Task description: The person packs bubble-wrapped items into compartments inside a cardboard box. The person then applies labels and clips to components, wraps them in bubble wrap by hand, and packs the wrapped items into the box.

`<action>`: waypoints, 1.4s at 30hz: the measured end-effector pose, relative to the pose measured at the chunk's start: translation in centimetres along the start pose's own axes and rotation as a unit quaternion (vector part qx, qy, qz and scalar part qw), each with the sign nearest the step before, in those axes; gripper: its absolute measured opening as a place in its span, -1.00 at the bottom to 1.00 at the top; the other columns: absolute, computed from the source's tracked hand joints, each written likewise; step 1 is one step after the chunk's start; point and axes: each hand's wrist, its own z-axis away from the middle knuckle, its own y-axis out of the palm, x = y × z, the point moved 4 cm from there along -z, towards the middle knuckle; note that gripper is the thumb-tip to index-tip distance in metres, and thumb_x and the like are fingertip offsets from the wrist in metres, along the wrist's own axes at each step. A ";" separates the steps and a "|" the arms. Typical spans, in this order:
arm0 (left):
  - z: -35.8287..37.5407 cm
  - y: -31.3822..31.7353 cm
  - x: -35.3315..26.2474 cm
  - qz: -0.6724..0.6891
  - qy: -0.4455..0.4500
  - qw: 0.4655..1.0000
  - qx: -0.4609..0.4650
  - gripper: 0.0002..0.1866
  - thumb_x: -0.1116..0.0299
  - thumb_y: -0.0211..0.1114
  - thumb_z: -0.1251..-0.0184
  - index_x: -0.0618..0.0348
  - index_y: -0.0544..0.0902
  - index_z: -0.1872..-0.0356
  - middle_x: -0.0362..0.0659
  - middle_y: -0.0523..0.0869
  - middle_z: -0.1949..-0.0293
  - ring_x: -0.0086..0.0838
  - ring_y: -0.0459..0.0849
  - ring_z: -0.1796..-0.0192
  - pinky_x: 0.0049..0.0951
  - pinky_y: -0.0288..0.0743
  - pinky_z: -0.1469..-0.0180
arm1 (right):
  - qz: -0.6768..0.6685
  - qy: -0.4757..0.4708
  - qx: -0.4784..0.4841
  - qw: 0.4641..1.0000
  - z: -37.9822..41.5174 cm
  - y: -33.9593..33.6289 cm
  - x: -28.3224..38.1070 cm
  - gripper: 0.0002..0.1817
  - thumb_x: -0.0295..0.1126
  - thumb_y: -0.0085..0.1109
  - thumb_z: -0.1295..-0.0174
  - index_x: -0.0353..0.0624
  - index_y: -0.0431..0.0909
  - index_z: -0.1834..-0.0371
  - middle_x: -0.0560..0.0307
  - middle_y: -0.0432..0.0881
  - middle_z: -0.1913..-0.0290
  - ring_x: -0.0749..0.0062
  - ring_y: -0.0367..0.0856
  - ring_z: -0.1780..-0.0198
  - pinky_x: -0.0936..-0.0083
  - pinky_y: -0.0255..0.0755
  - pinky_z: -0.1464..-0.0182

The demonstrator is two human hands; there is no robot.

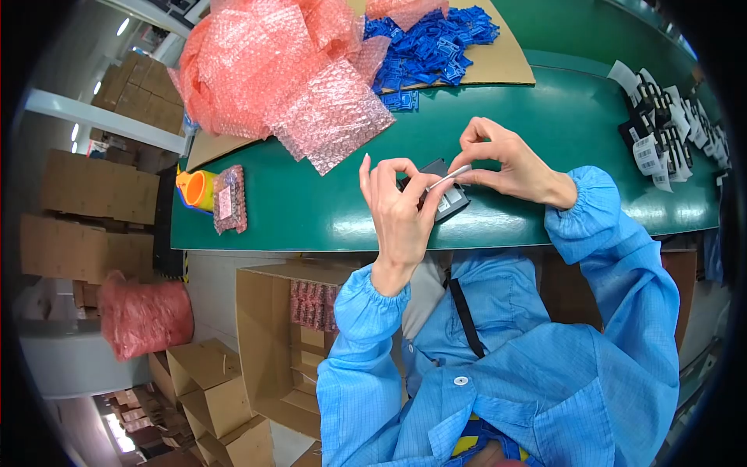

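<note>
Both hands are over the green table (311, 204), close to its front edge. A thin white stick (450, 177) runs slantwise between them. Thumb and index finger of my left hand (401, 204) pinch its lower end, while the fingers of my right hand (506, 162) close on its upper end. Beneath the stick lies a dark, flat device (453, 207) with a pale label, partly covered by my left hand. What is at the stick's very tips is too small to tell.
Pink bubble wrap (257, 70) and blue plastic parts (428, 47) lie on cardboard at the back. An orange tape roll (200, 189) and a wrapped packet (229, 200) are at left. Black labelled units (661, 132) stand at right. An open carton (268, 335) sits below the edge.
</note>
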 end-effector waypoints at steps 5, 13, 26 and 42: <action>1.5 0.1 -1.2 0.026 -0.084 0.991 -0.102 -0.52 0.27 0.50 -0.08 0.14 0.55 -0.03 -0.06 0.47 0.00 -0.14 0.46 -0.12 0.16 0.06 -0.38 | -0.047 -0.009 0.026 0.999 -0.5 1.1 -1.1 -0.79 -0.40 0.44 -0.05 -0.18 0.70 0.25 0.12 0.53 0.29 0.29 0.48 0.11 0.39 0.42 0.13; 2.4 2.5 -3.9 -0.052 -0.175 0.981 -0.068 -0.02 0.28 0.59 0.09 0.20 0.21 -0.39 0.08 0.24 -0.28 -0.03 0.24 -0.35 0.14 0.04 -0.42 | -0.022 -0.011 -0.005 1.000 0.5 1.7 -0.6 -0.85 -0.48 0.41 -0.04 -0.21 0.67 0.32 0.11 0.54 0.31 0.31 0.50 0.23 0.41 0.41 0.21; 3.5 0.4 0.7 0.186 -0.106 0.976 0.050 -0.33 0.42 0.55 0.07 0.17 0.50 -0.17 0.01 0.46 -0.20 -0.13 0.49 -0.23 -0.22 0.42 -0.24 | -0.028 -0.056 0.157 0.986 -1.1 2.6 0.5 -0.83 -0.39 0.39 -0.09 -0.22 0.63 0.33 0.15 0.52 0.30 0.26 0.43 0.17 0.35 0.29 0.07; 3.6 0.5 1.4 0.204 -0.141 0.969 0.000 -0.21 0.46 0.57 0.13 0.20 0.36 -0.20 0.04 0.49 -0.18 -0.10 0.51 -0.21 -0.24 0.41 -0.25 | 0.096 -0.128 -0.005 0.987 0.2 3.5 1.7 -0.81 -0.52 0.41 0.05 -0.12 0.68 0.32 0.17 0.55 0.32 0.28 0.47 0.27 0.39 0.30 0.22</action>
